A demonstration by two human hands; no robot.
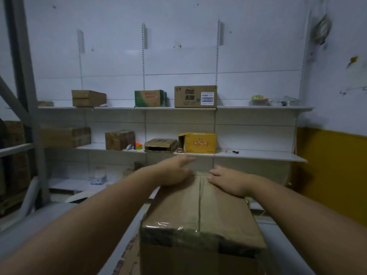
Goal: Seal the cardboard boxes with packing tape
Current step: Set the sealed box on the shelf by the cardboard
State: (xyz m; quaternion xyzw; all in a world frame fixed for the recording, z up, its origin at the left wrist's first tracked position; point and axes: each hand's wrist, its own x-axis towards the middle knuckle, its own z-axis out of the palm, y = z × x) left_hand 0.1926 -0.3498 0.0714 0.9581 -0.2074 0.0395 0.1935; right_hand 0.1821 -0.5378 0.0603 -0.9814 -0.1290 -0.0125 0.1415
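The cardboard box [218, 219] stands lengthwise on the grey counter [284, 235], its near end toward the counter's near edge and its far end pointing at the wall shelves [258, 155]. Both hands rest on the far end of the lid, one on each side of the centre seam [199, 203]. The left hand [174, 172] lies over the far left corner with its fingers extended past the edge. The right hand [231, 182] lies palm-down on the right flap, fingers pointing toward the seam. Each grip is fully open and holds nothing. This placement appears intended to press the two flaps level and closed so that the seam lies shut for taping. The board is matte brown corrugated stock, slightly scuffed. Clear packing tape [164, 225], glossy and wrinkled, wraps the near top edge. Whether tape already covers the full seam cannot be determined. No tape roll is visible in either hand. Other cartons, including a yellow box [200, 142], occupy the shelves.
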